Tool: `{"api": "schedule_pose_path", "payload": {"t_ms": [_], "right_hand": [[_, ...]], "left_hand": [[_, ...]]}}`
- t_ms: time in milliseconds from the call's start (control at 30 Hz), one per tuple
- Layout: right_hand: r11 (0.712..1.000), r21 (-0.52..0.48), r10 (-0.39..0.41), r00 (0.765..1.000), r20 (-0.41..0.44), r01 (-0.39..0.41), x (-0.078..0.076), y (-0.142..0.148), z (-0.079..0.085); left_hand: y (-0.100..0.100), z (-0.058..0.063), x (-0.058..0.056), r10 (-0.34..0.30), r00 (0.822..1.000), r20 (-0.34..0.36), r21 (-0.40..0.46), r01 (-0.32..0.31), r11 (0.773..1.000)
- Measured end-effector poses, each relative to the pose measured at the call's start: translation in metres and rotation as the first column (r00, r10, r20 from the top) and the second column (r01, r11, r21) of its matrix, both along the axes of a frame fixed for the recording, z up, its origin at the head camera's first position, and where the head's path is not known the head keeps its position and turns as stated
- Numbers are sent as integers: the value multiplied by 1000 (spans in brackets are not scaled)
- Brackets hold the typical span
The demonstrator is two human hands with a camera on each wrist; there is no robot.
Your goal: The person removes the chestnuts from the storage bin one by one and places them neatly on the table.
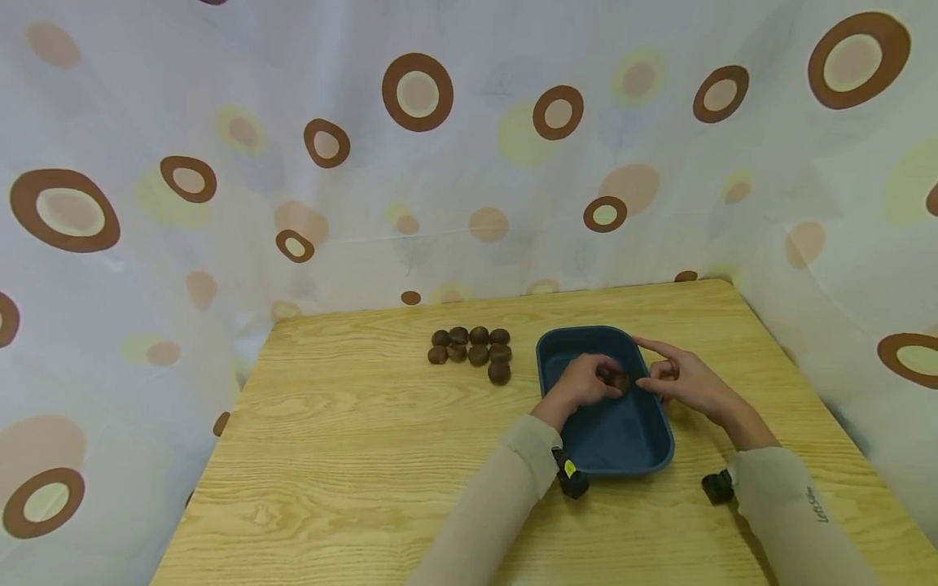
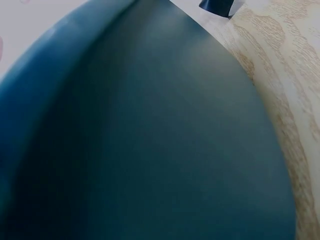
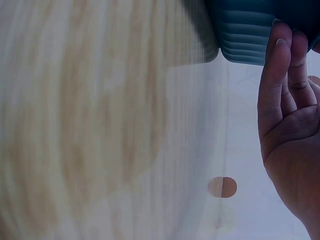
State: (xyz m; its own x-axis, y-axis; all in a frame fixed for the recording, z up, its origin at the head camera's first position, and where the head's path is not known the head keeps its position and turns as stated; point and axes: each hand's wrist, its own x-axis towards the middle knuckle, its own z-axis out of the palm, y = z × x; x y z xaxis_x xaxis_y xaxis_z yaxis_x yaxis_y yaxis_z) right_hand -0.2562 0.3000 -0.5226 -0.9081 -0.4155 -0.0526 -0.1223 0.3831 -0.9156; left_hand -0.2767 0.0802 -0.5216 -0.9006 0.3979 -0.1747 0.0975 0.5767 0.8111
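Note:
My left hand (image 1: pixel 586 381) reaches into a dark blue rectangular tray (image 1: pixel 611 468), its fingers curled round a brown chestnut (image 1: pixel 620 381) that they partly cover. On the tray's right side, my right hand (image 1: pixel 692 381) holds the rim, with the thumb at the top edge and the index finger stretched toward the far corner. Seen from the right wrist, fingers (image 3: pixel 277 75) lie against the ribbed outer wall. The left wrist view is filled by the tray's wall (image 2: pixel 190 125), and the hand is hidden there.
Left of the tray, several chestnuts (image 1: pixel 479 355) lie in two short rows on the wooden table (image 1: pixel 352 456), with one more in front at the right end. A patterned curtain (image 1: pixel 469 163) hangs behind the table and along both sides.

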Motion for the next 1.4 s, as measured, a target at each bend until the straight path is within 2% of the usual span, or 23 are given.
{"api": "schedule_pose_path", "payload": {"t_ms": [300, 500, 700, 867, 1033, 1133, 1267, 1400], "right_hand": [[1000, 0, 2, 1000, 5, -2, 1, 1, -1], [1000, -3, 4, 1000, 5, -4, 3, 1, 2], [1000, -4, -1, 1000, 9, 1, 3, 1, 2], [1000, 1, -5, 1000, 17, 5, 1, 1, 0], [1000, 7, -3, 1000, 18, 3, 0, 1, -1], [1000, 8, -3, 1000, 17, 3, 0, 0, 0], [1000, 7, -3, 1000, 16, 3, 0, -1, 3], [1000, 3, -2, 1000, 19, 2, 0, -2, 4]], "left_hand": [[1, -2, 2, -11, 1000, -24, -24, 10, 1000], [2, -6, -1, -62, 992, -107, -87, 53, 995], [1, -5, -1, -60, 992, -114, -63, 53, 997], [0, -5, 0, -22, 995, -100, -4, 22, 1000], [-2, -4, 1, 22, 994, -109, 114, -9, 993], [-3, -4, 1, 43, 994, -102, 205, -21, 979], [-5, -2, -1, 71, 995, -72, 325, -44, 945], [-5, -2, -3, 82, 995, -62, 382, -52, 923]]}}
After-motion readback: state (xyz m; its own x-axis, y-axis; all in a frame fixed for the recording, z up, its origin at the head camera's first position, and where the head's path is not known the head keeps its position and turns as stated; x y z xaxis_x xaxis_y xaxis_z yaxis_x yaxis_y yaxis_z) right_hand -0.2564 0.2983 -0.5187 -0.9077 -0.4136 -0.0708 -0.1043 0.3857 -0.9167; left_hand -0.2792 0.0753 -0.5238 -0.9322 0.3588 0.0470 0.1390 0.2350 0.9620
